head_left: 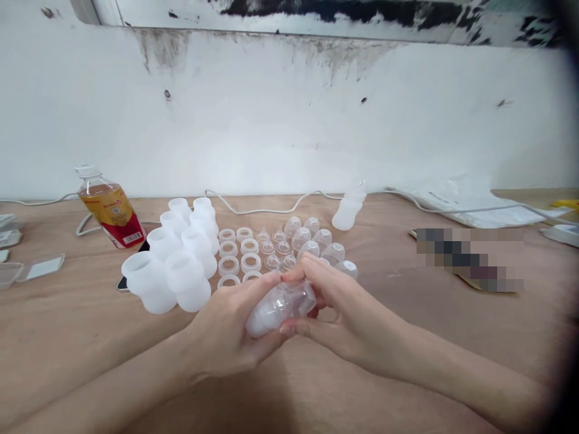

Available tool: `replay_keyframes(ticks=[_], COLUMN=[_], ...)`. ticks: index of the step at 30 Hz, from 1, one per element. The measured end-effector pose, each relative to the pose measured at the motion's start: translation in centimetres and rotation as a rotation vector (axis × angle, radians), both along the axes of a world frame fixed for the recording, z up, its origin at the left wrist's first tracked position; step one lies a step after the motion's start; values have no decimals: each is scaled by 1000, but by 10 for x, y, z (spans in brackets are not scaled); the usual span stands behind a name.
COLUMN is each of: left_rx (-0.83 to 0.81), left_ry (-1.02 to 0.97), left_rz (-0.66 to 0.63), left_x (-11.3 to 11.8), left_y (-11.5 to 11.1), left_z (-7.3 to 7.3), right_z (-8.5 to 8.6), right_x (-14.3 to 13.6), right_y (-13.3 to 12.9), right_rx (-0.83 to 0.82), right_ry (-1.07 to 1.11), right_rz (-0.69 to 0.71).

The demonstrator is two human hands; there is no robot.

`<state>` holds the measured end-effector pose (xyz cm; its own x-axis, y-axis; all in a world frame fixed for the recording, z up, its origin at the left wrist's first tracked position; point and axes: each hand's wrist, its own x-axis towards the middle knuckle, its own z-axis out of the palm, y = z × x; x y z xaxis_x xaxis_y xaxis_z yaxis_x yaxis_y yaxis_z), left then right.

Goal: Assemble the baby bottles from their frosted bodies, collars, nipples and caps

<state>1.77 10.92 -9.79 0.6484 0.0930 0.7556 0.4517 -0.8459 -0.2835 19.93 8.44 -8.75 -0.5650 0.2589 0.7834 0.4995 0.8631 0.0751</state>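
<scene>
Between both hands, low over the front of the table, lies a translucent baby bottle (pixel 274 310), tilted with its clear cap end to the right. My left hand (pixel 237 328) wraps round the bottle's body. At the cap end, the fingers and thumb of my right hand (pixel 332 301) close on the bottle. Just beyond them stand rows of white bottle bodies (pixel 187 271), collar rings (pixel 228 265), clear nipples (pixel 283 248) and domed clear caps (pixel 335 253). My hands hide the nearest of these small parts.
An assembled baby bottle (pixel 348 208) stands at the back. A drink bottle (pixel 113 211) is on the left, near a dark phone (pixel 122 283). A white cable (pixel 271 211) runs along the wall. Plastic bags (pixel 470 202) and a pixelated flat object (pixel 465 262) lie to the right.
</scene>
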Motion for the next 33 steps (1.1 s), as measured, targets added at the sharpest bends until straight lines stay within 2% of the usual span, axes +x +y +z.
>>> replay_keyframes(ticks=[3,6,8,11,13,16,23,27,29,32,33], left_rx=[-79,-22,53,111,109,99,65,24,21,50,71], left_ry=[-63,-201,-248,-250,-246,-257,-266,-250,-225,-161,-129], left_rz=[12,59,72,48,36,32,19,84,134,163,164], left_x=[-3,-8,-10,-10,-9,-8,-9,-8,-6,-2,0], left_y=[-1,3,6,8,8,8,7,4,3,4,4], left_z=[2,1,-1,-2,-3,-3,-5,-5,-6,-11,-12], right_z=[10,22,24,19,14,11,12,13,13,9,7], right_x=[12,31,41,42,35,27,31,30,25,13,8], right_y=[-6,-11,-10,-1,6,15,27,17,7,-4,-5], right_rx=[172,329,344,306,266,225,255,324,296,86,11], right_ry=[-45,-49,-152,-344,-402,-413,-336,-221,-156,-143,-147], right_rz=[-77,-301,-528,-833,-964,-1060,-971,-905,-738,-364,-288])
